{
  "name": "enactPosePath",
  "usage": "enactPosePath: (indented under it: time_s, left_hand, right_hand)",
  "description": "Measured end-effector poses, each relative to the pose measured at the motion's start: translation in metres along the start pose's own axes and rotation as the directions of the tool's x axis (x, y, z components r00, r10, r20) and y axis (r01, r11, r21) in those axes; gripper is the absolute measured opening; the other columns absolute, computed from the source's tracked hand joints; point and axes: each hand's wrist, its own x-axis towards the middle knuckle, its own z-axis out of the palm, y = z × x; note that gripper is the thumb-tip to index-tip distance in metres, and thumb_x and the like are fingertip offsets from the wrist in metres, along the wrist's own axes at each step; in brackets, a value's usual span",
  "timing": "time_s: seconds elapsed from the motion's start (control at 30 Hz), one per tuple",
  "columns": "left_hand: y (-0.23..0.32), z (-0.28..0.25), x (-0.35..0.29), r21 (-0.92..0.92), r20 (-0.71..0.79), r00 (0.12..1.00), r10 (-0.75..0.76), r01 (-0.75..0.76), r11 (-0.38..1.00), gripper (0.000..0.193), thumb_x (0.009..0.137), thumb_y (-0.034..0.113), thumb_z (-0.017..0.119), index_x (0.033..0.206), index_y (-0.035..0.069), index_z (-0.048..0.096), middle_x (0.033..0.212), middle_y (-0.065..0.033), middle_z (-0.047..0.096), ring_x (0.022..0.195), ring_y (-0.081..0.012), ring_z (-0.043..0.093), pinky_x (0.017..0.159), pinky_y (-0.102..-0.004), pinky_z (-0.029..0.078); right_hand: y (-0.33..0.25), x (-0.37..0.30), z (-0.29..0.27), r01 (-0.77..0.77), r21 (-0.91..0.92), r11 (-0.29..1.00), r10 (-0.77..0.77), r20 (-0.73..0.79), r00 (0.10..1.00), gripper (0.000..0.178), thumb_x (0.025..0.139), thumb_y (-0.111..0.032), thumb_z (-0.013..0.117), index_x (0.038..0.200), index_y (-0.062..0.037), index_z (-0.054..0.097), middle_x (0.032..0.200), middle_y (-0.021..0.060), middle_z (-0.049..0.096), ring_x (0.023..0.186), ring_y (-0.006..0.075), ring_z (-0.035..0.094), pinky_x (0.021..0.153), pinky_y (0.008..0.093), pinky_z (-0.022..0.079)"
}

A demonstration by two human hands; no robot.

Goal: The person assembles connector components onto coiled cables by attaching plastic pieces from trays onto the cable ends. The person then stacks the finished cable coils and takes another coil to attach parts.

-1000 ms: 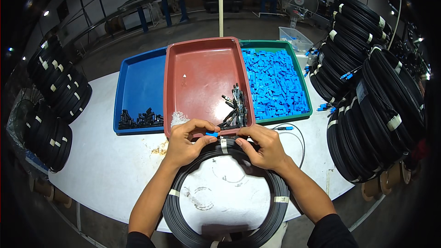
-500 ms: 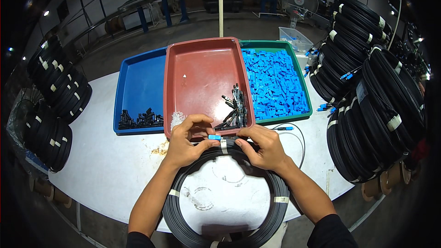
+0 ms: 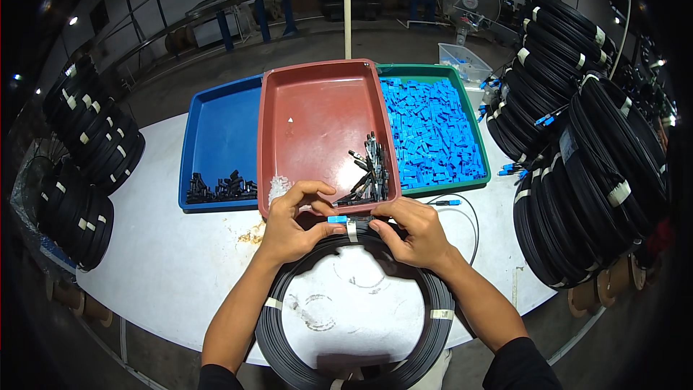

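Note:
My left hand [image 3: 292, 227] pinches a small blue connector [image 3: 336, 219] between thumb and fingers, above the far side of a coil of black cable [image 3: 438, 339]. Just to the right, my right hand [image 3: 415, 231] has thumb and forefinger closed on a short black cable end, partly hidden by the fingers, in line with the connector. White bands wrap the coil, one directly under the connector. Another cable end with a blue connector [image 3: 449, 202] lies on the table beyond my right hand.
Behind my hands stand a blue tray [image 3: 224, 123] with black pieces, a red tray [image 3: 317, 115] with black parts and small clear bits, and a green tray [image 3: 433, 189] full of blue connector housings. Stacked black cable coils [image 3: 577, 195] flank the table, with more coils [image 3: 94, 130] at left.
The blue connector has shifted very slightly between my fingers and shows a little more of its side. Both hands stay in nearly the same place.

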Motion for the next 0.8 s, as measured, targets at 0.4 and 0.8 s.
enactPosePath:
  time_s: [0.4,0.8]
  left_hand:
    - [0.0016,-0.0011,-0.0003,0.017,0.011,1.000,-0.025,0.025,1.000,0.050,0.071,-0.002,0.088,0.115,0.003,0.064,0.086,-0.0071,0.075,0.083,-0.0110,0.071,0.077,-0.0255,0.053]
    - [0.0044,-0.0009,-0.0009,0.054,0.026,0.999,-0.043,0.041,0.998,0.045,0.072,-0.002,0.088,0.111,0.003,0.066,0.086,-0.0076,0.076,0.083,-0.0114,0.072,0.074,-0.0247,0.054]
  right_hand:
    - [0.0009,0.0008,-0.0008,0.012,-0.019,1.000,-0.012,-0.006,1.000,0.014,0.082,-0.007,0.076,0.092,-0.0005,0.069,0.077,0.0130,0.068,0.066,0.0293,0.064,0.063,0.0377,0.050]
    - [0.0032,0.0008,-0.0004,0.096,-0.029,0.995,-0.096,0.002,0.995,0.014,0.081,-0.007,0.076,0.092,-0.0010,0.069,0.079,0.0132,0.069,0.068,0.0302,0.066,0.064,0.0382,0.051]
